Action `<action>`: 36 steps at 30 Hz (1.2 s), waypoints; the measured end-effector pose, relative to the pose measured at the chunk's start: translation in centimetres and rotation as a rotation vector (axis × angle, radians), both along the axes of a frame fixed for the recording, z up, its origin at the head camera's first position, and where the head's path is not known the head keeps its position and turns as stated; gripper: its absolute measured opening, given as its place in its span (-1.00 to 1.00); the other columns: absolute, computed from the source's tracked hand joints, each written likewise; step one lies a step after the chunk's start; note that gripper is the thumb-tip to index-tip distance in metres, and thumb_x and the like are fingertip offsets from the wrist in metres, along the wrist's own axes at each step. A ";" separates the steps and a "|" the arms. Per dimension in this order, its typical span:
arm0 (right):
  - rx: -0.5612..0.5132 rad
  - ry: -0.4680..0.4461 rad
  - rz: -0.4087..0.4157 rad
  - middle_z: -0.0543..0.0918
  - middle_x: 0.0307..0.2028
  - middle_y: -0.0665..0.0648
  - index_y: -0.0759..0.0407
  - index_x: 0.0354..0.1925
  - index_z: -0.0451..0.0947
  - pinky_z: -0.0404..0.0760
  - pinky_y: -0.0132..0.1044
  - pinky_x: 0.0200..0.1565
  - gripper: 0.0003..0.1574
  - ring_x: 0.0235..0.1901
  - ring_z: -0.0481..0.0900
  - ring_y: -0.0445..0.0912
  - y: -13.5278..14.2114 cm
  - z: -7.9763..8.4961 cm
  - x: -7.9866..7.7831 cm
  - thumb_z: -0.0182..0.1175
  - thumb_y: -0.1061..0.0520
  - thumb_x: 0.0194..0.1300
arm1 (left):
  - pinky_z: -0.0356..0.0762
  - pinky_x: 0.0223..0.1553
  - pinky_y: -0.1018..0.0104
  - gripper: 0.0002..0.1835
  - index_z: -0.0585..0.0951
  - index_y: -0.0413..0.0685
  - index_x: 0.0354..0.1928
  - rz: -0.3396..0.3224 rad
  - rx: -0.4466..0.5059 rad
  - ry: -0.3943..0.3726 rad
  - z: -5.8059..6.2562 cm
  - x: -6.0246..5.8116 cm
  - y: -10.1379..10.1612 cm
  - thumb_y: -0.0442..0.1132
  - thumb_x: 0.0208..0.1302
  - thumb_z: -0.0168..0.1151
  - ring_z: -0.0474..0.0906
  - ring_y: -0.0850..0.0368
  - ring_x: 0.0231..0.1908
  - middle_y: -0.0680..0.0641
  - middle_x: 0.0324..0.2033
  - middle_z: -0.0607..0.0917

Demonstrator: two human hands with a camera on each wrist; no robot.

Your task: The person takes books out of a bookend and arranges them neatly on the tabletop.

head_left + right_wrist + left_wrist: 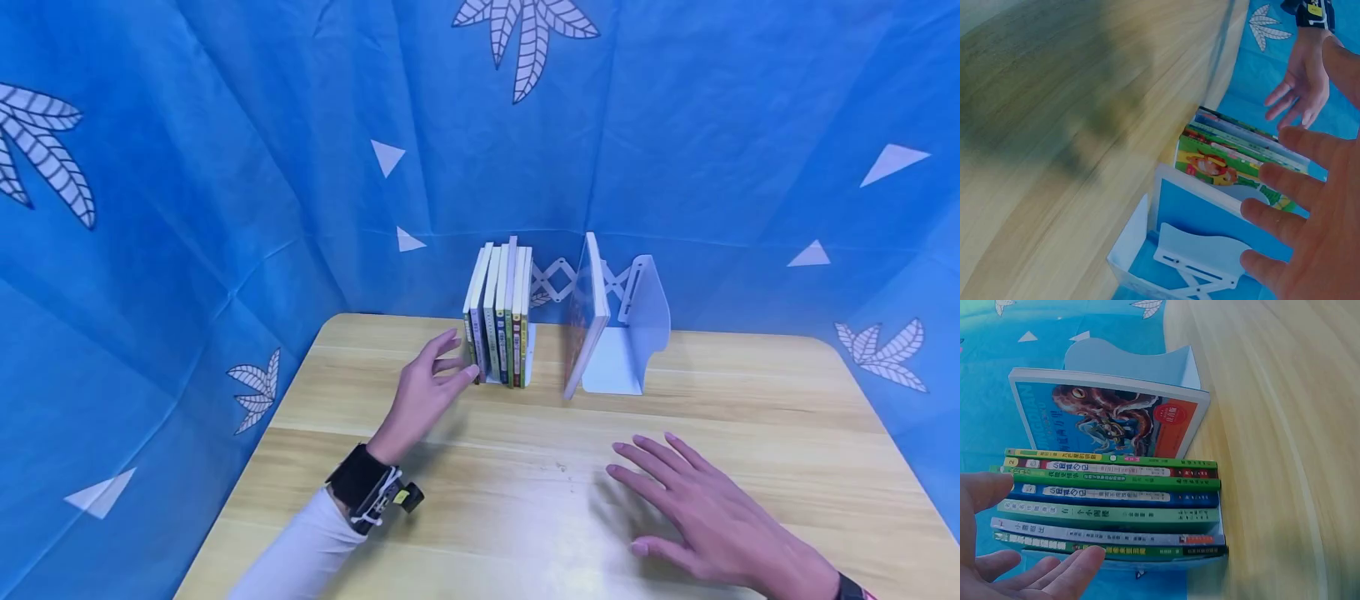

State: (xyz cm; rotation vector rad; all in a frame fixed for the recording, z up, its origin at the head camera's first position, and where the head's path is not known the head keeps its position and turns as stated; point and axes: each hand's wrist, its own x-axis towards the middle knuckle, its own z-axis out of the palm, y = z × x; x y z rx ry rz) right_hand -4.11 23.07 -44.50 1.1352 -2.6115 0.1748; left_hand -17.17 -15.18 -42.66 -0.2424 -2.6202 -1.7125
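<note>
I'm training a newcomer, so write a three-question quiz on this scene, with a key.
1. Which hand is nearer the upright row of thin, multicoloured paper books?
2. True or false: the right hand grips a book.
3. Fill in: the white-edged paper book with an orange-and-blue cover, standing apart from the row, shows a reddish ____.

Key:
1. The left hand.
2. False; it holds nothing.
3. Octopus.

7 books (500,321) left of 1 lone book (588,321) on table (480,508)
</note>
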 end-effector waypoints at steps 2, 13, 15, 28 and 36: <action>-0.009 0.006 0.006 0.47 0.48 0.02 -0.21 0.55 0.28 -0.38 -0.36 0.68 0.03 0.42 0.42 0.03 0.0 -0.1 0.0 0.27 -0.50 0.26 | 0.71 0.23 0.03 -0.18 0.29 0.11 0.56 0.009 0.006 -0.001 -0.1 -0.3 0.3 0.07 0.35 0.41 0.62 -0.14 0.28 -0.11 0.41 0.53; -0.022 0.018 0.006 0.49 0.47 0.05 -0.18 0.55 0.30 -0.34 -0.35 0.68 0.05 0.41 0.44 0.06 0.2 -0.4 0.0 0.32 -0.48 0.22 | 0.70 0.23 0.08 -0.28 0.34 -0.07 0.52 0.053 -0.009 0.037 -0.5 -1.2 1.9 -0.10 0.40 0.35 0.64 -0.19 0.27 -0.23 0.35 0.59; -0.025 0.018 0.005 0.48 0.47 0.05 -0.18 0.55 0.30 -0.34 -0.35 0.68 0.05 0.40 0.44 0.06 0.3 -0.5 0.1 0.31 -0.48 0.23 | 0.69 0.24 0.09 -0.30 0.35 -0.12 0.52 0.060 -0.027 0.057 -0.6 -1.3 2.4 -0.12 0.43 0.32 0.65 -0.18 0.26 -0.25 0.32 0.62; -0.026 0.026 0.003 0.52 0.44 0.08 -0.15 0.55 0.30 -0.32 -0.33 0.69 0.03 0.38 0.47 0.07 0.3 -1.2 0.3 0.24 -0.52 0.27 | 0.73 0.17 0.15 -0.43 0.25 -0.20 0.55 0.095 -0.212 0.203 -1.3 -2.3 4.8 -0.32 0.58 0.05 0.67 -0.15 0.23 -0.34 0.30 0.61; -0.006 0.016 -0.010 0.54 0.42 0.06 -0.14 0.53 0.34 -0.36 -0.35 0.68 0.04 0.36 0.52 0.08 0.1 -1.5 0.4 0.29 -0.50 0.23 | 0.82 -0.07 0.02 -0.37 0.00 -0.18 0.59 0.074 -0.226 0.123 -2.1 -2.9 6.0 -0.31 0.62 -0.08 0.76 -0.24 -0.02 -0.42 0.11 0.69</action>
